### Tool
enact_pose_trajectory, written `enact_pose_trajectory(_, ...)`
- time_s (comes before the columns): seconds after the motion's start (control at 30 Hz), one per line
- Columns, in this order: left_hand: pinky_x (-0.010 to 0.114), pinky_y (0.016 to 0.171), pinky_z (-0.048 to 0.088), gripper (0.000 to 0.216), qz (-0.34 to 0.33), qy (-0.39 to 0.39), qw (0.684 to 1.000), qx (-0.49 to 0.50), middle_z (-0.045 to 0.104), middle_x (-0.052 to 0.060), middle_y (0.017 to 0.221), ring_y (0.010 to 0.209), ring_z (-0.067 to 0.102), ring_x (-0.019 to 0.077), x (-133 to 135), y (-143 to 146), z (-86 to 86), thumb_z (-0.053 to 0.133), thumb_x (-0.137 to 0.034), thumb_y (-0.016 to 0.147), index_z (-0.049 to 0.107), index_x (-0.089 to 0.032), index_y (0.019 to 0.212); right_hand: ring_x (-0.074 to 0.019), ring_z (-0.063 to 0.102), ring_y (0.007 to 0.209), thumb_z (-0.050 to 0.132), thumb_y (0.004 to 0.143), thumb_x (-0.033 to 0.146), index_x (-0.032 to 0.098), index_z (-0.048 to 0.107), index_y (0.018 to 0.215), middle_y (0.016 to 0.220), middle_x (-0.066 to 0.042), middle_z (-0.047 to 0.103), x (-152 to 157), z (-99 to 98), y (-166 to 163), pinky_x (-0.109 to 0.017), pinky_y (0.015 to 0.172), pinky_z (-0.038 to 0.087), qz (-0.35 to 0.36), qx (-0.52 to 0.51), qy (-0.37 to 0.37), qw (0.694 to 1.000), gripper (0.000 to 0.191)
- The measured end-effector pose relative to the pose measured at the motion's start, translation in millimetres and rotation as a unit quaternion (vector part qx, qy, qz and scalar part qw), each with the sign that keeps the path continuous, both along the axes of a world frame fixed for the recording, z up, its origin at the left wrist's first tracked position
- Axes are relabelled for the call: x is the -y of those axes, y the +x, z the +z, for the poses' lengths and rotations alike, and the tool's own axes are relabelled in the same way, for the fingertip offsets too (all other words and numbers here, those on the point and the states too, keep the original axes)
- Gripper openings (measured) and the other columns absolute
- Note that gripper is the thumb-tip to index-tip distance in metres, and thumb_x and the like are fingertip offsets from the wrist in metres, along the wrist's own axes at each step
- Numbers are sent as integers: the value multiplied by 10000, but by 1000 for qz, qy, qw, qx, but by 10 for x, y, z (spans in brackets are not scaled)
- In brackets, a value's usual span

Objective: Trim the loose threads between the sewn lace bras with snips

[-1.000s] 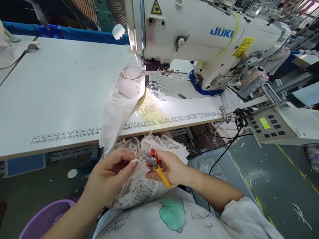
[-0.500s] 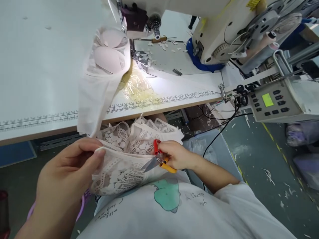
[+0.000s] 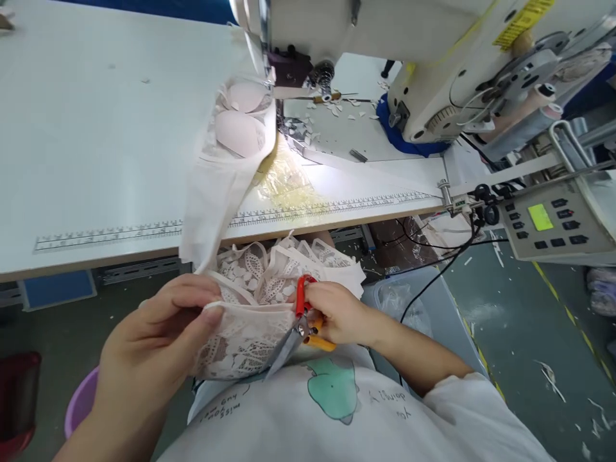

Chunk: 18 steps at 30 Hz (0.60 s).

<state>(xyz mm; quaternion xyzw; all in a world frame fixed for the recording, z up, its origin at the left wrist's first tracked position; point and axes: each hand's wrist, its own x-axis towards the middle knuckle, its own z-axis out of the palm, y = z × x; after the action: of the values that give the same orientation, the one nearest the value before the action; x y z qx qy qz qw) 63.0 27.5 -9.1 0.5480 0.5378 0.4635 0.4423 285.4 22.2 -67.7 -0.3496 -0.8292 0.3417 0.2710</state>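
Observation:
A pale lace bra (image 3: 240, 346) stretches across my lap, its banded edge running between both hands. My left hand (image 3: 163, 346) pinches that edge between thumb and fingers. Scissors (image 3: 299, 330) with red and orange handles are in my right hand (image 3: 341, 313); their blades point down and left in front of the lace. The right fingertips are partly hidden behind the handles and seem to touch the band too. Another part of the pale work, with moulded cups (image 3: 240, 131), lies on the table beneath the sewing machine head, and its wing hangs over the edge toward my left hand.
The sewing machine (image 3: 414, 77) stands at the back right, with fabric scraps around its base. A printed ruler (image 3: 337, 208) follows the front of the white table (image 3: 96, 160). A control box (image 3: 558, 218) is at right, above a plastic bin (image 3: 433, 289). A purple basket (image 3: 81, 401) stands lower left.
The view has shifted, so the table and machine appear lower and farther right. The scissors have turned, with their blades now pointing more steeply down. Both hands keep their hold.

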Motion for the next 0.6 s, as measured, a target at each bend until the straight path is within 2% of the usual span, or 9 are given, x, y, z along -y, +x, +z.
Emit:
enact_pose_trajectory(0.07,172,626,445,166,-33,35,999,-19,570,-34,796,739,541,99,23,-41,10,588,-62,738,602,-226,721,-174,551,688,504,722,128,192,470,730,716,-52,574,25,27,-27,-266,587,469,-7,-20,5,1000,73)
enact_pose_trajectory(0.17,170,570,444,179,-88,110,987,-82,571,-31,795,694,555,93,50,-140,1,553,-59,777,595,-234,776,-152,505,616,491,719,99,197,441,681,671,-32,535,76,58,-70,-242,520,428,-26,-42,-7,999,116)
enact_pose_trajectory(0.33,174,583,464,176,-88,190,963,-168,600,-23,768,685,587,97,114,-234,37,541,-56,790,601,-221,799,-147,546,625,498,740,105,201,451,700,652,-13,553,162,78,-123,-240,541,444,-50,-67,8,996,114)
enact_pose_trajectory(0.43,161,553,457,163,-76,185,969,-144,598,-23,748,647,582,90,161,-236,86,545,-65,788,603,-216,773,-130,555,596,512,751,121,201,463,717,676,-11,594,216,103,-141,-224,521,444,-66,-71,19,995,100)
enact_pose_trajectory(0.6,196,489,436,143,-85,106,990,-44,584,-9,702,606,566,117,172,-294,117,556,-115,784,614,-211,696,-117,565,556,525,780,167,197,482,724,650,-5,612,269,147,-172,-210,498,446,-86,-85,26,992,77)
